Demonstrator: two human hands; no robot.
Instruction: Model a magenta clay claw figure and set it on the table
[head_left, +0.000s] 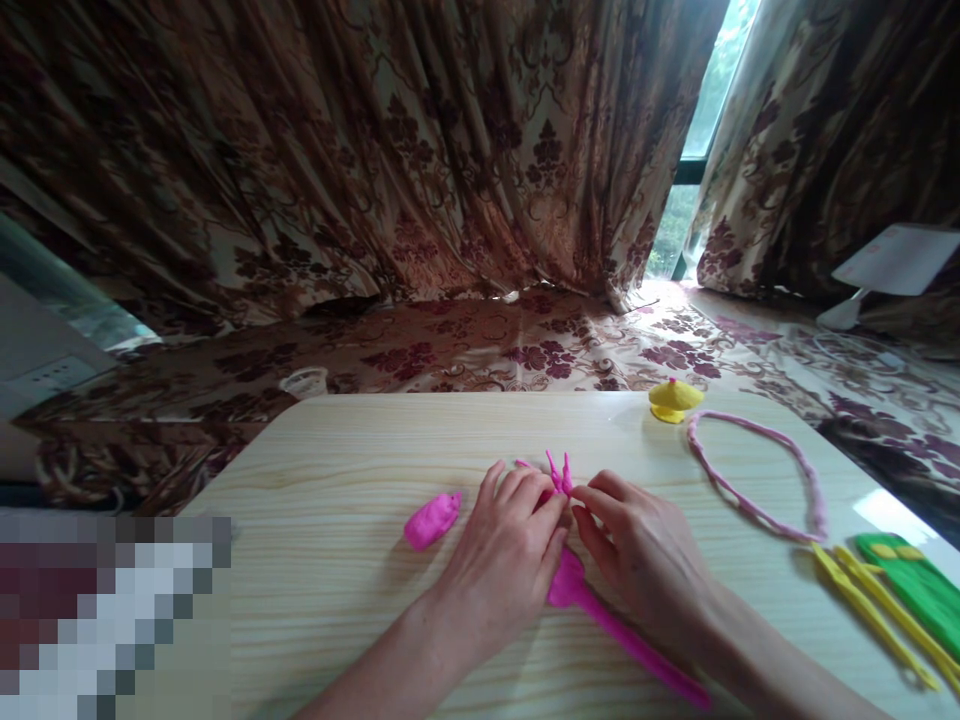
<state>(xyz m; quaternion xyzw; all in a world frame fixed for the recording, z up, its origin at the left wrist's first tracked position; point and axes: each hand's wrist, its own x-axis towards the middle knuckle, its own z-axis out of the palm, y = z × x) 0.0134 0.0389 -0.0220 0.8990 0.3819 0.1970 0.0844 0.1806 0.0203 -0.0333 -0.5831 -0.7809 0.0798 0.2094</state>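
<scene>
At the middle of the table, my left hand [514, 530] is closed with its fingertips on bright pink modelling clay. Several thin prongs of this pink clay [559, 474] stick up beyond the fingertips. From the other side my right hand [649, 545] pinches the same clay between thumb and index finger. Below the hands a long pink clay strip [619, 635] with a wider upper end lies on the table. My hands hide whether it joins the pronged part. A pink clay lump [433, 521] rests to the left of my left hand.
On the pale wooden table [337, 450] are a yellow clay piece [676, 398], a pink twisted clay loop [750, 517], yellow clay tools [874, 610] and a green clay slab [919, 590] at the right. Behind stand a lamp [896, 260] and patterned curtains [450, 150].
</scene>
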